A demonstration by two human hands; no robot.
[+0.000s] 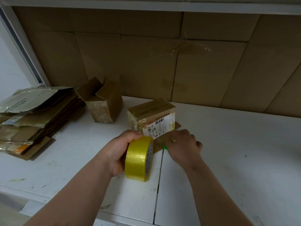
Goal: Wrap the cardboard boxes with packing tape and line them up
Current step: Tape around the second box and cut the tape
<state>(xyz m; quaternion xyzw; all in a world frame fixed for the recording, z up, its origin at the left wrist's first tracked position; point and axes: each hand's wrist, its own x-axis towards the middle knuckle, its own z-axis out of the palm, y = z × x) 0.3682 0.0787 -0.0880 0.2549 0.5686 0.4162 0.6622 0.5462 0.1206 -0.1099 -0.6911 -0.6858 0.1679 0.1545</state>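
Note:
A small cardboard box [152,117] with a white shipping label stands on the white table [228,152], wrapped in glossy tape. My left hand [120,152] grips a yellow roll of packing tape [138,159], held on edge just in front of the box. My right hand [184,145] lies at the box's near right corner, its fingers curled down over a strip of brown tape or flap there; what the fingertips hold is hidden. A small green object [164,147] peeks out by that hand. A second box [104,103] stands farther left with its top flaps open.
A heap of flattened cardboard and mailers [32,115] fills the table's left end. Large cardboard sheets [162,54] line the wall behind, under a white shelf [146,5]. A seam [158,185] runs across the tabletop near its front edge.

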